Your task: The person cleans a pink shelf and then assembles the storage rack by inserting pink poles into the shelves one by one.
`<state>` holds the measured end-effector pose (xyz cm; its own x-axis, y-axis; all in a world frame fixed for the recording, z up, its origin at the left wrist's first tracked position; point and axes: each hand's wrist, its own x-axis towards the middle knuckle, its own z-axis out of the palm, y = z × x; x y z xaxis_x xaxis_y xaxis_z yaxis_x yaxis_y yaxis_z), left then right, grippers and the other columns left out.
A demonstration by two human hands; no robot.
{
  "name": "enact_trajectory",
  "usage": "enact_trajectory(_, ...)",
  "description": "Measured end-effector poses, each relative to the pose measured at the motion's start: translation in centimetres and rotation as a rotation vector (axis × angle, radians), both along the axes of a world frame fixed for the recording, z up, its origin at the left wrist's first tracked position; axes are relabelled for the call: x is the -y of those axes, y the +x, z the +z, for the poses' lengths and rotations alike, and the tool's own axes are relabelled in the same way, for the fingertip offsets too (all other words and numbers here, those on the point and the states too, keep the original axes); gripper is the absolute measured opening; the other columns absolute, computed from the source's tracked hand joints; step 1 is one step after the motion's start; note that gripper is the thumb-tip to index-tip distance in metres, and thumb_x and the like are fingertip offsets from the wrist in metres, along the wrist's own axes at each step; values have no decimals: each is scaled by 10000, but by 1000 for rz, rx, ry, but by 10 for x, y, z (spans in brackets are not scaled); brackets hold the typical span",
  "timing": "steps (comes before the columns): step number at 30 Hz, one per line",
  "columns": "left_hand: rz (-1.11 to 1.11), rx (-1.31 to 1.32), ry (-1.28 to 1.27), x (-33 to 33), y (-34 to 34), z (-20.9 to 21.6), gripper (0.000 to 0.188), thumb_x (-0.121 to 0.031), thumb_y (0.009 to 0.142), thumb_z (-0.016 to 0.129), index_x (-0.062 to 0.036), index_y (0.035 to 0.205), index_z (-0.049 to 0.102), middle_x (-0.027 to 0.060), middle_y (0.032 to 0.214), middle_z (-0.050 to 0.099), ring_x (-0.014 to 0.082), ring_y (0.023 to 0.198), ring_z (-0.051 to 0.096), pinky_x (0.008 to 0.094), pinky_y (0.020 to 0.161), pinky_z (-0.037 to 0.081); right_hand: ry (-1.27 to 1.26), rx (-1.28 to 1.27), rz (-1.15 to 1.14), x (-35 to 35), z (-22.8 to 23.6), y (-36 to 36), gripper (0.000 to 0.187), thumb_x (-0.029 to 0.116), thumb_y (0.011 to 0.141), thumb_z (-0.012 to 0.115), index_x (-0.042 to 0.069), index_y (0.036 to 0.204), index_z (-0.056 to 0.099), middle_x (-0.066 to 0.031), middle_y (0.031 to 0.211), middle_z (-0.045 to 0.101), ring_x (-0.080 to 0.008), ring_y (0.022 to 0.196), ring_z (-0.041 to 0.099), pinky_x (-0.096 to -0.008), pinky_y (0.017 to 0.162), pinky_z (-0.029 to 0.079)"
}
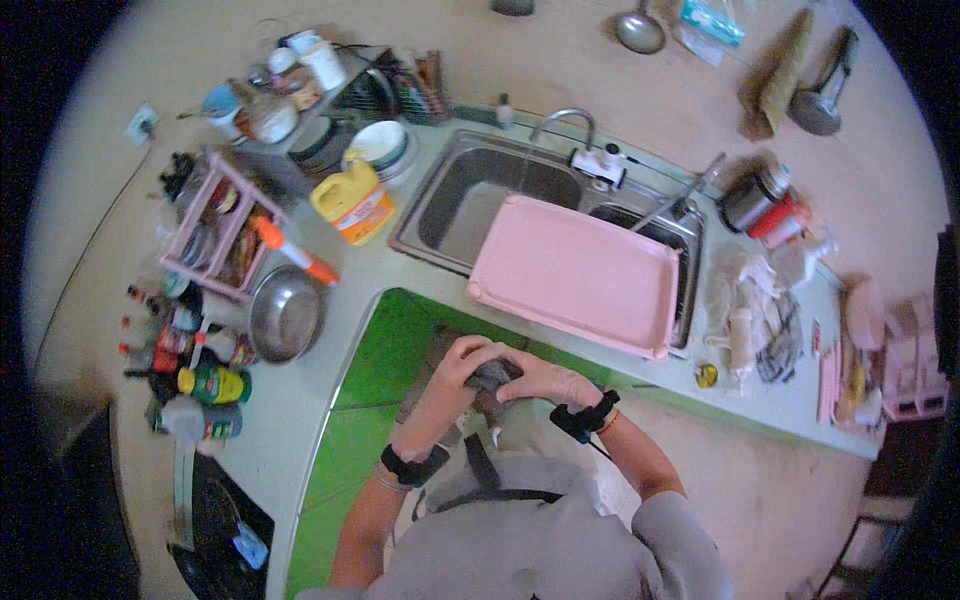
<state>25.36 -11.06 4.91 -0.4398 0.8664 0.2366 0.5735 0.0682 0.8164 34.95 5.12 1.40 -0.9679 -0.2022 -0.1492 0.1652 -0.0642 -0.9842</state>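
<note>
Both my hands are raised close together in front of my body, before the counter's front edge. Between them is a dark grey, crumpled bundle that looks like a cloth (pixel 493 375); its exact kind is too blurred to tell. My left hand (pixel 452 385) closes on it from the left, fingers curled over the top. From the right, my right hand (pixel 545 379) grips it with the thumb underneath. Part of the bundle is hidden by the fingers. The nearest thing on the counter is a pink tray (pixel 575 275), which lies across the right part of the sink.
A steel double sink (pixel 460 205) with a curved faucet (pixel 565 118) stands behind the tray. Leftward are a yellow jug (pixel 352 203), an orange-handled tool (pixel 295 250), a metal bowl (pixel 286 313) and several bottles (pixel 215 384). Plastic bags and cloths (pixel 755 310) lie at the right.
</note>
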Motion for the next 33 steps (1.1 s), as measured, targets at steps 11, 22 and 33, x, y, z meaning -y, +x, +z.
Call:
enact_trajectory(11, -217, -234, -194, -77, -97, -53, 539, -103, 778, 584, -8, 1272, 388, 194, 1257, 407, 334, 1185, 377, 390, 1016, 295, 223, 408, -1181, -96, -52, 64, 413, 58, 763, 608, -5, 1149, 477, -95, 979, 585, -167, 778, 591, -278, 628, 501)
enact_trajectory(22, -118, 112, -664, -126, -192, -179, 363, -135, 776, 533, 20, 1095, 451, 227, 1040, 499, 334, 899, 506, 422, 780, 435, 267, 534, -1541, -211, -168, 156, 245, 130, 760, 641, 6, 948, 544, -56, 665, 561, -154, 471, 536, -290, 408, 445)
enact_trajectory(33, 168, 753, -385, -137, -232, -127, 383, -3, 795, 434, -10, 1178, 411, 54, 825, 515, 111, 537, 465, 270, 399, 372, 150, 401, -1384, -188, -125, 118, 328, 31, 726, 647, -4, 1035, 543, -65, 838, 611, -132, 671, 572, -276, 583, 477)
